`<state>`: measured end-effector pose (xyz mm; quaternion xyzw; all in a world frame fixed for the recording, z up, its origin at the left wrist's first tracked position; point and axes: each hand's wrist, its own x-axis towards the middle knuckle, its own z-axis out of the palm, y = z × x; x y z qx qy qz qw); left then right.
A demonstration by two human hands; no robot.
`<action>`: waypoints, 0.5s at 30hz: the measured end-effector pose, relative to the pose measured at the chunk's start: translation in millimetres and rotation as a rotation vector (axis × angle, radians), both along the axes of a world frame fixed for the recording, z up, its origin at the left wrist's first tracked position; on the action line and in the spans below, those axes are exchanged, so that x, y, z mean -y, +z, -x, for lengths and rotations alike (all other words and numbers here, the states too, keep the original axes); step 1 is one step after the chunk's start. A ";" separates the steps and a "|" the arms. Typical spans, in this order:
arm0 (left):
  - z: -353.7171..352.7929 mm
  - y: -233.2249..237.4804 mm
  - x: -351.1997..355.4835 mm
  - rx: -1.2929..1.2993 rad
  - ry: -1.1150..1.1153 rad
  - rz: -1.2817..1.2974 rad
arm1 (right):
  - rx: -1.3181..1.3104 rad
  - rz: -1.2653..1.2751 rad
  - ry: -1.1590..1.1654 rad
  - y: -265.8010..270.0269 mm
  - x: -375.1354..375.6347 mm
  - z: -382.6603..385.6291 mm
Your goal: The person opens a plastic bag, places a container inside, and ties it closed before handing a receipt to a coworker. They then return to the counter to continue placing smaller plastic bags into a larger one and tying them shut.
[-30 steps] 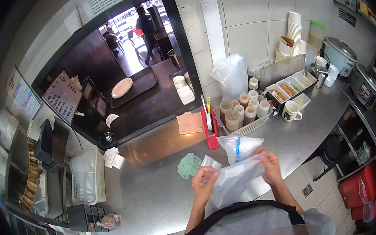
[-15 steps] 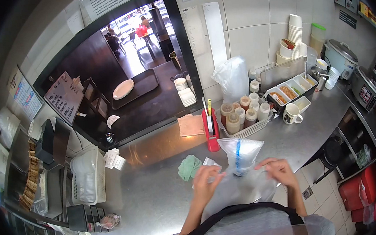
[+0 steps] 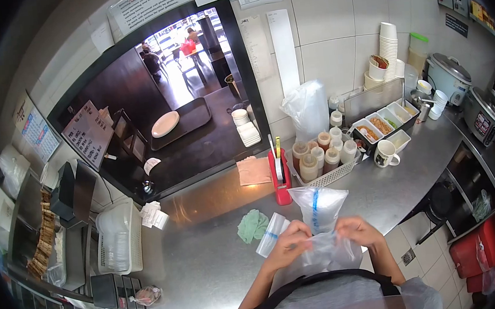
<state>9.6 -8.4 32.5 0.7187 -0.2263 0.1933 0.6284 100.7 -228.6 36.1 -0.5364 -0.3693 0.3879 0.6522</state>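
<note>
My left hand (image 3: 291, 245) pinches the upper edge of a translucent plastic bag (image 3: 322, 255) close to my body. On the opposite side of the same bag, my right hand (image 3: 357, 231) grips its edge with the fingers closed. The lower part of the bag is hard to tell from the grey shirt and counter. Just beyond my hands stands a clear bag with a blue printed stripe (image 3: 318, 208). A flat plastic packet with a blue band (image 3: 271, 236) lies left of my left hand, beside a crumpled green cloth (image 3: 252, 226).
A red tape dispenser (image 3: 280, 182) stands beyond the striped bag. Right of it, a basket (image 3: 327, 179) holds several sauce bottles, with a mug (image 3: 386, 153) and a topping tray (image 3: 382, 128) nearby. A folded pink cloth (image 3: 254, 171) and a basket of plastic lids (image 3: 132, 241) are leftward.
Both hands have closed on the plastic bag and drawn slightly closer together, raising its edge. The flat packet shows more fully. The camera view has shifted slightly.
</note>
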 end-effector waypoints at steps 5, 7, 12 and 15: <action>11.3 -10.2 0.4 -0.691 -0.290 0.870 | 0.184 -0.096 0.326 0.9 -14.8 1.2; 1.0 -19.7 -3.7 -0.749 -0.593 0.744 | 0.089 -0.281 0.242 -1.0 -15.3 -3.1; 10.7 -8.7 -3.7 -0.651 -0.432 0.771 | -0.157 0.054 0.016 -17.8 -15.9 5.3; -19.1 -18.1 -4.0 -0.409 -0.969 1.187 | 0.070 0.034 0.379 -21.3 -17.4 -1.0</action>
